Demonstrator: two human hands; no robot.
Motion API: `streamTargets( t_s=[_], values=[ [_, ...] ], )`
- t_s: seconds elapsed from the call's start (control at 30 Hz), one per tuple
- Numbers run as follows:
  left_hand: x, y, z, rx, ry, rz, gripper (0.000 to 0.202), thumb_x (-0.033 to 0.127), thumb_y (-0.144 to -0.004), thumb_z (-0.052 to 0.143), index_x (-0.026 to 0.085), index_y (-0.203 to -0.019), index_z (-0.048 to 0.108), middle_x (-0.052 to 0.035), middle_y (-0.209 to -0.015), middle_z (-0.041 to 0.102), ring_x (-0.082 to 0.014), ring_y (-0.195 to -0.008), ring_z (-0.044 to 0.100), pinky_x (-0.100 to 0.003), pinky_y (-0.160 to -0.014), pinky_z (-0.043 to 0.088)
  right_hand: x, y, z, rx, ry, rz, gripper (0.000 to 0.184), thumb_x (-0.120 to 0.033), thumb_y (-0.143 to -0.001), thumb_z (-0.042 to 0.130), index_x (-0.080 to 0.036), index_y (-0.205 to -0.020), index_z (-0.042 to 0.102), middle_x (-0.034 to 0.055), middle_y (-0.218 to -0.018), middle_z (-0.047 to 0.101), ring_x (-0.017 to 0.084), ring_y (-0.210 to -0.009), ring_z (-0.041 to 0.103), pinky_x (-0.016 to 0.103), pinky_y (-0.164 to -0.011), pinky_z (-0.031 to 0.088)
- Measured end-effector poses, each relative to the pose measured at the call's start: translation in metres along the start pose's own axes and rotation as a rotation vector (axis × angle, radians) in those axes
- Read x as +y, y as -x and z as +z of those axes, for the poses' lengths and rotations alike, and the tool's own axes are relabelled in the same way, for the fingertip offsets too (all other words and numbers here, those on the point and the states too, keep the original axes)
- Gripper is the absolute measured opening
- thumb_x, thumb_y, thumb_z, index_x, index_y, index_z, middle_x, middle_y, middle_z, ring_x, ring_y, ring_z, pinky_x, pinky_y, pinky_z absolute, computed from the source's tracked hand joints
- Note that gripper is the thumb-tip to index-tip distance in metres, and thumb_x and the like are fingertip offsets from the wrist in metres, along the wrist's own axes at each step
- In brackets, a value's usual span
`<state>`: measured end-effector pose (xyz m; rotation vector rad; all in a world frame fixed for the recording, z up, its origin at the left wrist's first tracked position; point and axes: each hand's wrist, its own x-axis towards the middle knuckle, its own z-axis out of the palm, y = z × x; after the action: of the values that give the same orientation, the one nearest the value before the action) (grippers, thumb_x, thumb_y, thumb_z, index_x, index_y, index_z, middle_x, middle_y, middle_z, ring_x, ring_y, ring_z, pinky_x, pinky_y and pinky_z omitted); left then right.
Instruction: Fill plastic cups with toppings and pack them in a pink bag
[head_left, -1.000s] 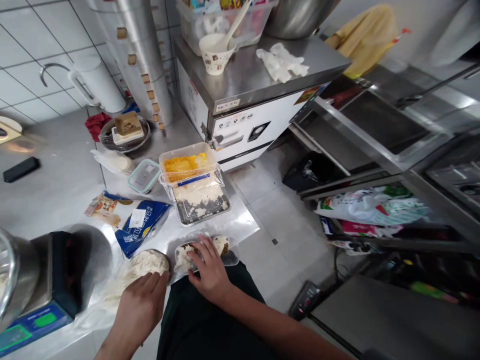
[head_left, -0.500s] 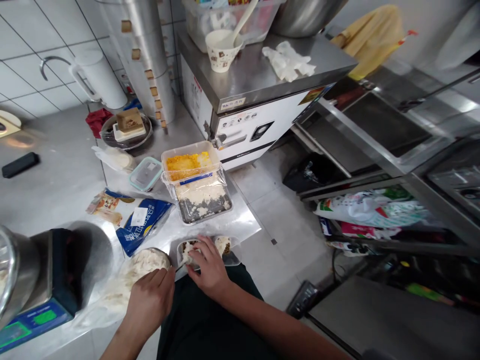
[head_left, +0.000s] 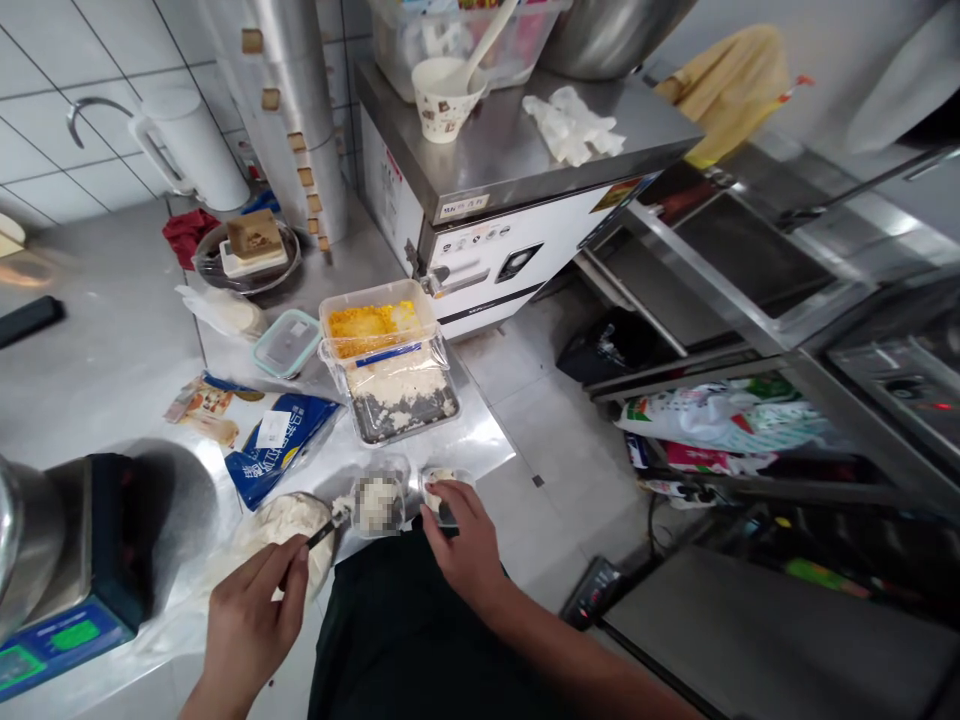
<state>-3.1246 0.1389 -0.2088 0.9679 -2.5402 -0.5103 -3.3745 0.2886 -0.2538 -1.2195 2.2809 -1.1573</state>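
Observation:
My left hand (head_left: 259, 600) is closed around a thin black-handled utensil (head_left: 322, 533). White creamy stuff covers its tip, so I cannot tell whether it is a spoon or a spatula. Just right of the tip sits a clear plastic container (head_left: 379, 500) with a white filling, partly blurred. My right hand (head_left: 465, 535) has its fingers and thumb at a second clear container (head_left: 442, 478) at the counter's edge, gripping its rim and hiding much of it. Beneath the utensil is a round bowl of white cream or dough (head_left: 292, 515) with plastic film around it.
Behind the containers stand a metal tray of pale crumbs (head_left: 405, 395) and a tub of yellow filling (head_left: 375, 325). A blue-and-white bag (head_left: 277, 440) lies left of them. The scale (head_left: 75, 625) bears a metal bowl. The counter edge (head_left: 499, 440) drops to the floor at right.
My left hand has moved left with the utensil, away from the left container. My right hand has shifted right, from the left container to the right one.

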Motion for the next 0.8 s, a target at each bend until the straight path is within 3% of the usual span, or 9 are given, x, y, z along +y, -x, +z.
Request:
streamTargets(
  t_s=[0.17,0.3,0.47,0.63,0.8],
  values=[
    [0.009,0.001,0.029,-0.05,0.019,0.008,0.018,0.024,-0.094,0.062,0.024,-0.111,0.066,0.0005,-0.09,0.074,-0.0142,-0.077,0.07,-0.027,-0.07,0.052,0.04,0.02,-0.029,0.307,-0.049,0.339,0.036,-0.032,-0.093,0.061,-0.025,-0.127,0.054,0.009,-0.118,0.063,0.022,-0.1,0.062,0.045,-0.088,0.055],
    [0.038,-0.009,0.05,-0.056,0.132,0.033,0.022,0.024,-0.094,0.062,0.025,-0.116,0.066,-0.0006,-0.101,0.076,-0.0144,-0.09,0.071,-0.026,-0.082,0.054,0.072,0.033,-0.038,0.264,-0.134,0.548,0.038,-0.041,-0.093,0.06,-0.022,-0.126,0.055,0.0105,-0.122,0.064,0.023,-0.1,0.064,0.043,-0.081,0.057],
    [0.078,-0.03,0.078,-0.143,0.234,0.092,0.022,0.02,-0.095,0.059,0.025,-0.116,0.065,-0.0005,-0.1,0.074,-0.0137,-0.09,0.07,-0.026,-0.081,0.054,0.065,0.024,-0.04,0.255,-0.121,0.386,0.033,-0.032,-0.093,0.059,-0.024,-0.125,0.057,0.0093,-0.123,0.063,0.023,-0.11,0.061,0.043,-0.092,0.054],
    [0.09,-0.044,0.097,-0.206,-0.005,0.305,0.033,0.016,-0.094,0.058,0.023,-0.126,0.063,-0.0025,-0.09,0.069,-0.0178,-0.083,0.066,-0.032,-0.075,0.052,0.049,0.013,-0.054,0.163,-0.107,0.149,0.018,-0.022,-0.09,0.062,-0.025,-0.107,0.067,0.0075,-0.114,0.062,0.021,-0.11,0.059,0.042,-0.097,0.052],
    [0.096,-0.049,0.103,-0.25,-0.145,0.447,0.045,0.009,-0.091,0.055,0.024,-0.133,0.06,-0.0041,-0.09,0.066,-0.0191,-0.082,0.063,-0.034,-0.076,0.051,0.05,0.01,-0.063,0.085,-0.091,0.206,0.017,-0.025,-0.086,0.067,-0.025,-0.102,0.068,0.005,-0.1,0.062,0.019,-0.096,0.061,0.037,-0.087,0.054]
  ],
)
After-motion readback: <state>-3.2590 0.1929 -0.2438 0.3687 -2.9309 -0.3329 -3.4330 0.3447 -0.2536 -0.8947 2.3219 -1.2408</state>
